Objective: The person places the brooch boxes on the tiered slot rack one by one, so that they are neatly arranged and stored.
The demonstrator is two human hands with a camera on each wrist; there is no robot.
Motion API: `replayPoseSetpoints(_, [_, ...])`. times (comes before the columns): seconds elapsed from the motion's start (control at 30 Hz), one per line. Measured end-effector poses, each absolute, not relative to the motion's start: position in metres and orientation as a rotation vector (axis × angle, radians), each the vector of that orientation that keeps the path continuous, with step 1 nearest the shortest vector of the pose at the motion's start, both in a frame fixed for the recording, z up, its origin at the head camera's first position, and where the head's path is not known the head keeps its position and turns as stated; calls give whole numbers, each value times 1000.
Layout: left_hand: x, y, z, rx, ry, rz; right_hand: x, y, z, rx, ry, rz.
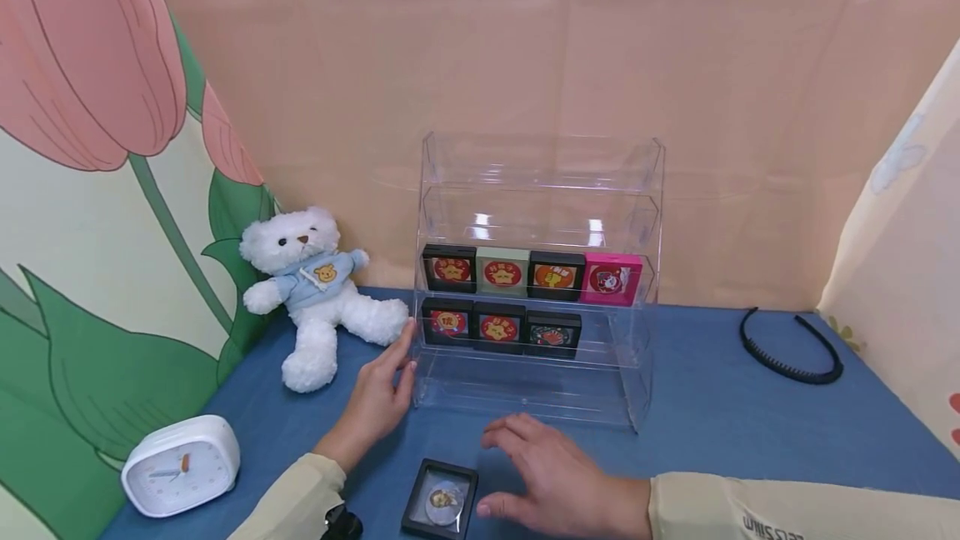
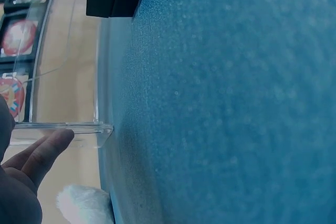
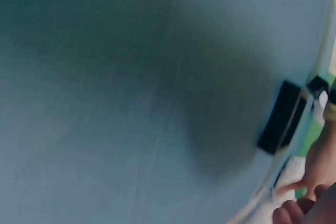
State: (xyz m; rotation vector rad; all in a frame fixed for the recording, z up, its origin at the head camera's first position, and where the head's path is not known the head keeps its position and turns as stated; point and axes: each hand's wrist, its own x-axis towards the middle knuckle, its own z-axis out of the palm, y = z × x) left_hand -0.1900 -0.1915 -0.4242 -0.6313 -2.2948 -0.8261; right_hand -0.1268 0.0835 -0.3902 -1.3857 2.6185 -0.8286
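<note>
A clear acrylic tiered display stand (image 1: pixel 525 386) stands upright mid-table. My left hand (image 1: pixel 378 394) touches its left side with extended fingers; the left wrist view shows the fingertips against the clear panel (image 2: pixel 63 126). My right hand (image 1: pixel 551 473) hovers over the table in front of the stand, fingers slightly bent, holding nothing. Just left of it lies a black-framed display case (image 1: pixel 442 471) with a round badge inside. One tier holds several small cases, including a pink case (image 1: pixel 611 279) and a pale green case (image 1: pixel 501 271). Below are three black cases (image 1: pixel 498 327).
A white teddy bear (image 1: pixel 315 298) in a blue hoodie sits left of the stand. At the front left is a white clock (image 1: pixel 181 467). A black headband (image 1: pixel 791 367) lies far right on the blue tablecloth (image 1: pixel 720 415).
</note>
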Motion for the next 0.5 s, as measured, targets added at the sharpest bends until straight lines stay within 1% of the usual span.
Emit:
replayPoseSetpoints(0.27, [-190, -191, -425, -622, -2300, -835, -129, 63, -418, -1320, 2647, -654])
replayPoseSetpoints(0.5, [-191, -192, -425, -645, -2283, -842, -132, 57, -432, -1320, 2648, -609])
